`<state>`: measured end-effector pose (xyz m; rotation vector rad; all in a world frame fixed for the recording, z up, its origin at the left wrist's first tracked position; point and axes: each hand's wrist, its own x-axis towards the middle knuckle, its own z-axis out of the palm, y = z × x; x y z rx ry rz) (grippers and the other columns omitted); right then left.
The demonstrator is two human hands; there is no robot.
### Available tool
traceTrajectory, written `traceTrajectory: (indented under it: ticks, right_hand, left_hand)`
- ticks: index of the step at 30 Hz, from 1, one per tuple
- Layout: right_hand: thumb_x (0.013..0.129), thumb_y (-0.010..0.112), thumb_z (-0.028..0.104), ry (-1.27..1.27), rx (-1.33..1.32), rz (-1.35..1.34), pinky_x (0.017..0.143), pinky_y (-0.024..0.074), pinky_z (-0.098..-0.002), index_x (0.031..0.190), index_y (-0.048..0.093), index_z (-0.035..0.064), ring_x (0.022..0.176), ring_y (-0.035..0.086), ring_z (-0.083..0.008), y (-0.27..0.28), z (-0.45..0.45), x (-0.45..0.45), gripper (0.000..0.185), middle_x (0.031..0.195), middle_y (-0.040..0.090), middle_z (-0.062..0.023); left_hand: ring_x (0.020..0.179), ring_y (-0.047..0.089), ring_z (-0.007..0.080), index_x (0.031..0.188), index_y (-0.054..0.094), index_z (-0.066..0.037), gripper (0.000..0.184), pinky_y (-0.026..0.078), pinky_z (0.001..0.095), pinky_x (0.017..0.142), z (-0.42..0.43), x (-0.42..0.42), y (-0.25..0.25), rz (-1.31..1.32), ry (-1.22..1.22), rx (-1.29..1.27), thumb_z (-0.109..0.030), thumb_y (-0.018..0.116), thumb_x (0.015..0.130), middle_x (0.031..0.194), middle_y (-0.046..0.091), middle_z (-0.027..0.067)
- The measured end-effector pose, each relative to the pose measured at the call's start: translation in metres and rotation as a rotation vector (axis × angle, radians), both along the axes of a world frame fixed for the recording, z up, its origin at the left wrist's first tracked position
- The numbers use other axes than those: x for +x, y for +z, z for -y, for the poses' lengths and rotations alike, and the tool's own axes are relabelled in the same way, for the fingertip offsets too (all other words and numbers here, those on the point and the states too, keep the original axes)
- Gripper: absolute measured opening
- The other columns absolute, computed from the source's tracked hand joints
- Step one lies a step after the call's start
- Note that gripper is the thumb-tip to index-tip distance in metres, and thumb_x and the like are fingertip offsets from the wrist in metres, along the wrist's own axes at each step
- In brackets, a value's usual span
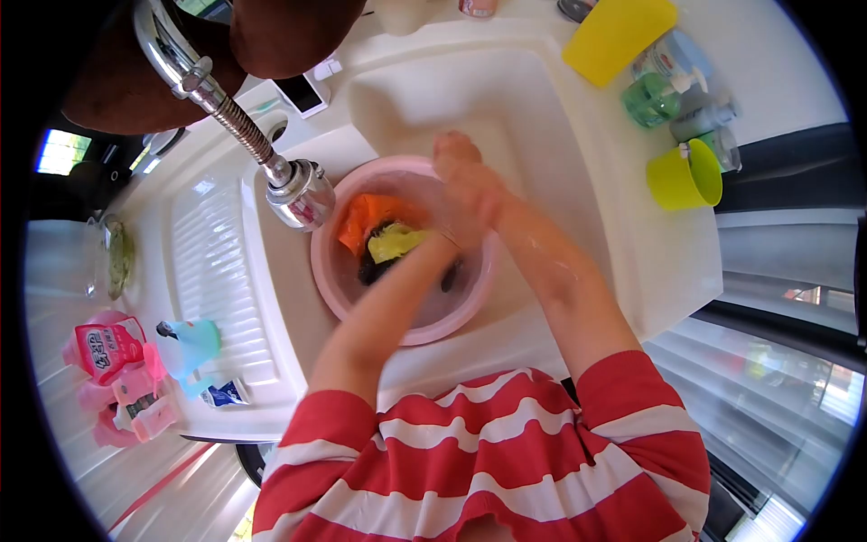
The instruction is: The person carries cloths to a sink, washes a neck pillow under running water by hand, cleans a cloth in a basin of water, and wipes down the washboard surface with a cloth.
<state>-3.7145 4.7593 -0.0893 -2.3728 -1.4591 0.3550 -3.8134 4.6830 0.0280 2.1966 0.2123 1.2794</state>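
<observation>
A pink basin (323,287) sits in the white double sink. In it lie an orange cloth (361,219), a yellow-green cloth (395,242) and some dark fabric (369,270), partly hidden by my left arm. Over the basin's right part, my left hand (462,219) is smeared by motion. My right hand (462,172) is just beyond it, at the basin's far right rim, close to or touching the left one. Blur hides the fingers of both, so what they hold, if anything, does not show. Wet streaks mark my right forearm.
A chrome faucet (302,197) hangs over the basin's left rim. On the right stand a yellow-green cup (675,180), a green pump bottle (648,101) and a yellow container (616,41). At left are a ribbed drainboard (217,271), a pink detergent pack (108,350) and a light-blue bottle (191,346).
</observation>
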Motion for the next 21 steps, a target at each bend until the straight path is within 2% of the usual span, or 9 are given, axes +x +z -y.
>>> traceTrajectory:
  ticks: [3,6,11,13,14,17,18,20,21]
  right_hand:
    - [0.076,0.056,0.019,0.273,0.046,-0.015,0.078,0.0468,-0.043,0.094,0.063,0.0091,0.09,0.057,-0.0339,0.03,0.025,-0.012,0.022,0.097,0.06,-0.0145]
    - [0.076,0.056,0.015,0.584,0.119,-0.068,0.08,0.0462,-0.0431,0.097,0.062,0.0096,0.094,0.056,-0.034,0.064,0.055,-0.044,0.022,0.102,0.059,-0.0144]
    - [0.077,0.059,0.013,0.536,0.19,-0.279,0.076,0.0478,-0.04,0.092,0.06,0.0025,0.089,0.058,-0.0339,0.045,0.104,-0.062,0.018,0.096,0.061,-0.0163]
    - [0.08,0.058,0.015,0.023,0.075,-0.719,0.075,0.049,-0.0376,0.09,0.06,0.0016,0.085,0.06,-0.0294,0.022,0.104,-0.067,0.017,0.089,0.063,-0.013]
    - [0.081,0.058,0.017,-0.246,0.008,-0.915,0.074,0.0497,-0.0363,0.089,0.06,0.0012,0.083,0.061,-0.0272,0.012,0.1,-0.067,0.017,0.086,0.064,-0.0113]
    - [0.086,0.056,0.026,-0.433,-0.268,-1.897,0.069,0.0519,-0.0321,0.084,0.06,0.0029,0.075,0.063,-0.0216,0.044,0.093,-0.07,0.024,0.08,0.064,-0.0091]
    - [0.087,0.054,0.031,-0.246,-0.2,-1.874,0.066,0.0528,-0.0308,0.081,0.06,0.006,0.071,0.063,-0.0184,0.075,0.095,-0.086,0.027,0.078,0.064,-0.0089]
    - [0.089,0.051,0.024,0.021,0.031,-1.824,0.07,0.0499,-0.0285,0.08,0.063,0.0048,0.071,0.062,-0.0173,0.129,0.1,-0.12,0.024,0.077,0.064,-0.0079]
    - [0.089,0.051,0.021,0.221,0.209,-1.54,0.073,0.0475,-0.0263,0.082,0.065,0.0049,0.075,0.062,-0.0156,0.16,0.107,-0.137,0.022,0.079,0.065,-0.0076]
  left_hand:
    - [0.082,0.055,0.0297,0.073,0.061,-0.008,0.018,0.037,0.0397,0.081,-0.044,-0.021,-0.005,-0.164,0.083,0.16,-0.02,0.049,0.079,0.074,0.059,0.0099]
    - [0.078,0.056,0.0301,0.07,0.06,-0.006,0.02,0.041,0.0408,0.075,-0.071,-0.044,-0.047,-0.219,0.316,-0.16,-0.02,0.049,0.08,0.075,0.06,0.0106]
    - [0.076,0.061,0.0303,0.079,0.065,-0.006,0.021,0.049,0.0411,0.066,-0.06,-0.093,-0.105,-0.823,0.522,-0.097,-0.022,0.051,0.078,0.077,0.063,0.0114]
    - [0.08,0.062,0.0301,0.084,0.066,-0.005,0.022,0.05,0.0406,0.07,-0.053,-0.103,-0.115,-1.035,0.575,0.034,-0.022,0.053,0.077,0.082,0.064,0.0128]
    - [0.087,0.062,0.0286,0.093,0.065,-0.006,0.028,0.05,0.04,0.074,-0.055,-0.107,-0.113,-1.388,0.376,0.013,-0.025,0.056,0.074,0.095,0.064,0.0152]
    - [0.089,0.061,0.0282,0.085,0.067,-0.007,0.029,0.048,0.0416,0.073,-0.046,-0.109,-0.094,-1.326,0.364,-0.141,-0.033,0.058,0.076,0.091,0.065,0.0137]
    - [0.09,0.06,0.0281,0.086,0.067,-0.007,0.03,0.048,0.0417,0.073,-0.045,-0.107,-0.094,-1.285,0.372,-0.186,-0.034,0.058,0.076,0.091,0.065,0.0134]
    - [0.091,0.06,0.028,0.088,0.066,-0.008,0.031,0.047,0.042,0.075,-0.043,-0.106,-0.092,-1.245,0.366,-0.196,-0.035,0.058,0.076,0.092,0.065,0.0129]
    - [0.092,0.06,0.028,0.089,0.066,-0.009,0.031,0.047,0.0421,0.075,-0.043,-0.101,-0.093,-1.249,0.353,-0.181,-0.036,0.058,0.076,0.093,0.065,0.0127]
